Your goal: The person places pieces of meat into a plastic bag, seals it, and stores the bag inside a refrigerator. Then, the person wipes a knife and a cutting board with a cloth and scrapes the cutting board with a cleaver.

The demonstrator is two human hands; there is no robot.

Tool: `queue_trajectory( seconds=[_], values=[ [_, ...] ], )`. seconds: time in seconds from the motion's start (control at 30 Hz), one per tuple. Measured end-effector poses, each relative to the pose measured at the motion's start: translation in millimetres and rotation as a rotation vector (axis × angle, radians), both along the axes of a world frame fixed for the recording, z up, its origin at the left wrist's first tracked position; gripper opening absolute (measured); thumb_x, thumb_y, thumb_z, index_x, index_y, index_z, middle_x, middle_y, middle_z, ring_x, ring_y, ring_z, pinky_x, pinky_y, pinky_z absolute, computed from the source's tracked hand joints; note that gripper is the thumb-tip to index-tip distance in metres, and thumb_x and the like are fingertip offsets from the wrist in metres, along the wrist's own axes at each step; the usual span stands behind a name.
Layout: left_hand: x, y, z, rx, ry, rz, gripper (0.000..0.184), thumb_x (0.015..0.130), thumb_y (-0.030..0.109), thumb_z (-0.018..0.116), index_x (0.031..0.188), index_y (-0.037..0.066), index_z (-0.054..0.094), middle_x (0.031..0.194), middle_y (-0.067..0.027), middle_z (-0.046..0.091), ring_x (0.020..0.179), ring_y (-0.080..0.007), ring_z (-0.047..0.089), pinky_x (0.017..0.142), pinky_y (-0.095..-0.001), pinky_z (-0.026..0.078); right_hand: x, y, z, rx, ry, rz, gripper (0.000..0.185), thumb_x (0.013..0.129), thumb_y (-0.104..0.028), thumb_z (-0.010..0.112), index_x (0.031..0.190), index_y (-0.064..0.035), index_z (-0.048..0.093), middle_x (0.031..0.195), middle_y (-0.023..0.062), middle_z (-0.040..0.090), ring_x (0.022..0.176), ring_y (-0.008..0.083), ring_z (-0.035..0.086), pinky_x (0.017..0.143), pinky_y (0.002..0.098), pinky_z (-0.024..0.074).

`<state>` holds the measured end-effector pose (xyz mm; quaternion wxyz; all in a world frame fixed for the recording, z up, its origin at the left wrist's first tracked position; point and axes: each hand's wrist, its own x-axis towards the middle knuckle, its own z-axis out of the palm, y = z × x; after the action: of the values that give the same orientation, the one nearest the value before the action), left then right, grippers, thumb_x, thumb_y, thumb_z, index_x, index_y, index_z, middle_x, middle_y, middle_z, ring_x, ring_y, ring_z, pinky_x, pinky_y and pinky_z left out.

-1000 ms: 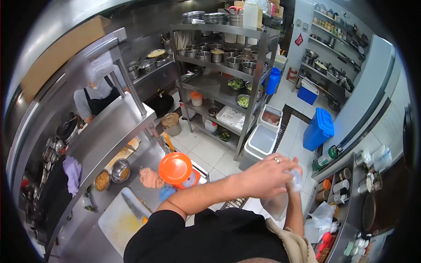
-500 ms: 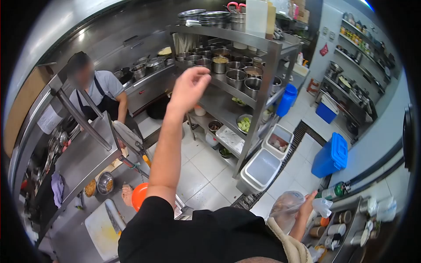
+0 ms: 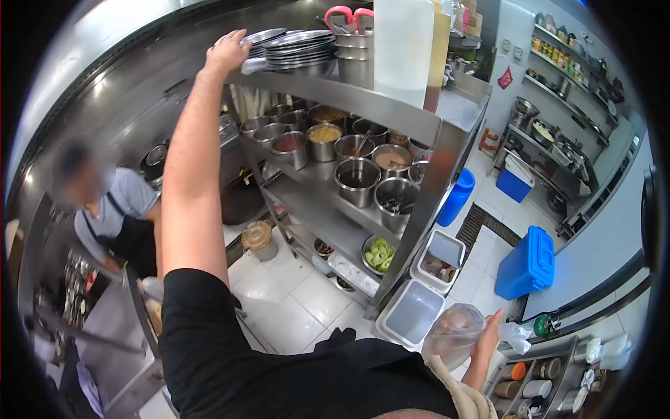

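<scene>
Bright blue lidded bin.

Blue lidded bin, red stool, dark floor grate, person in dark apron

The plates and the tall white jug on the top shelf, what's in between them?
Metal pots, with pink handles sticking up, stand between the plates and the tall white jug, in the head view.

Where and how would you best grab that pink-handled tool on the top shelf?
Probably by its pink loop handles, coming from above: they stick up past the rim of the metal container, while the rest is hidden. The stacked plates and tall pale container crowd the sides.
</scene>
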<state>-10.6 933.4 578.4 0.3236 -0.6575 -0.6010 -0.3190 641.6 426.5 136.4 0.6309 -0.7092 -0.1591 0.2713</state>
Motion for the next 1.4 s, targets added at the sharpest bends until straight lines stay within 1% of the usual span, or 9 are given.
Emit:
queue_trajectory(
  seconds=[0.2,0.47,0.7,0.73,1.0,1.1,1.17,1.27,1.4],
  values=[
    [-9.7,55.7,23.8,-0.518,0.009,-0.09,0.036,0.096,0.039,0.062,0.118,0.012,0.071,0.107,-0.0092,0.074,0.101,-0.0271,0.069,0.092,-0.0421,0.051,-5.2,22.7,12.0,-0.004,0.063,-0.118,0.058,0.1,-0.07,0.048,0.076,-0.0165,0.048,0.075,-0.0048,0.039,0.068,0.01,0.038,0.063,0.027,0.0361],
    [-7.4,49.3,21.5,0.099,-0.085,-0.203,0.077,0.073,0.049,0.087,0.129,0.0,0.065,0.109,-0.0209,0.073,0.109,-0.0315,0.07,0.096,-0.0393,0.052,-8.3,37.6,15.6,-0.05,-0.004,-0.099,0.059,0.099,-0.07,0.048,0.078,-0.0155,0.05,0.077,-0.0041,0.042,0.071,0.0091,0.038,0.065,0.0263,0.035],
    [0.1,-48.3,27.3,0.391,-0.136,-0.259,0.063,0.08,0.052,0.083,0.105,-0.004,0.069,0.092,-0.0137,0.069,0.082,-0.0251,0.064,0.077,-0.0386,0.052,15.3,15.7,4.2,-0.009,0.008,-0.214,0.061,0.094,-0.074,0.054,0.088,-0.0137,0.055,0.089,-0.0012,0.049,0.084,0.0117,0.044,0.078,0.0271,0.0402],
    [-6.4,-71.3,29.6,0.114,-0.219,-0.279,0.064,0.082,0.051,0.083,0.111,-0.004,0.069,0.098,-0.0137,0.069,0.088,-0.0234,0.065,0.081,-0.0365,0.052,17.9,10.3,5.5,-0.032,0.0,-0.188,0.061,0.094,-0.074,0.054,0.089,-0.0136,0.055,0.09,-0.0008,0.05,0.085,0.0119,0.045,0.08,0.0269,0.0402],
    [98.9,-347.9,-139.1,-0.126,-0.464,-0.545,0.046,0.089,0.027,0.081,0.122,-0.002,0.066,0.106,-0.0071,0.072,0.091,-0.0165,0.064,0.09,-0.0304,0.049,67.3,-36.2,-11.8,0.017,0.036,0.289,0.057,0.1,-0.067,0.05,0.083,-0.014,0.058,0.084,-0.0022,0.049,0.074,0.0088,0.039,0.064,0.0261,0.0335],
    [168.1,-462.1,-218.1,-0.306,-0.498,-0.285,0.065,0.085,0.023,0.079,0.143,0.007,0.055,0.147,-0.0178,0.054,0.116,-0.0289,0.066,0.1,-0.0365,0.051,89.1,-55.1,-34.1,-0.014,0.113,0.432,0.056,0.099,-0.066,0.053,0.086,-0.0122,0.063,0.085,-0.0015,0.054,0.076,0.0096,0.045,0.069,0.0256,0.0391],
    [184.4,-520.5,-284.8,-0.211,-0.358,-0.34,0.03,0.091,0.014,0.076,0.118,0.004,0.068,0.106,-0.0065,0.07,0.096,-0.0179,0.065,0.088,-0.0336,0.05,64.9,-63.4,-22.4,-0.075,0.126,0.321,0.056,0.1,-0.064,0.054,0.088,-0.01,0.064,0.087,-0.0007,0.059,0.081,0.0104,0.052,0.077,0.0262,0.0443],
    [192.6,-623.1,-351.8,-0.305,-0.295,-0.235,0.03,0.082,0.004,0.075,0.11,0.005,0.065,0.123,-0.012,0.064,0.118,-0.0327,0.059,0.108,-0.0473,0.042,59.6,-80.2,-28.3,-0.176,0.11,0.455,0.056,0.1,-0.063,0.054,0.091,-0.0085,0.063,0.089,-0.0009,0.059,0.087,0.011,0.055,0.082,0.0269,0.0459],
    [180.8,-756.1,-391.1,-0.447,-0.382,0.051,0.02,0.084,0.007,0.073,0.102,0.008,0.064,0.124,-0.0081,0.062,0.126,-0.0307,0.056,0.118,-0.059,0.028,14.4,-91.6,-11.1,-0.181,0.106,0.609,0.055,0.101,-0.063,0.053,0.093,-0.0092,0.061,0.089,-0.0021,0.056,0.085,0.0108,0.052,0.082,0.0255,0.0441]
  ],
)
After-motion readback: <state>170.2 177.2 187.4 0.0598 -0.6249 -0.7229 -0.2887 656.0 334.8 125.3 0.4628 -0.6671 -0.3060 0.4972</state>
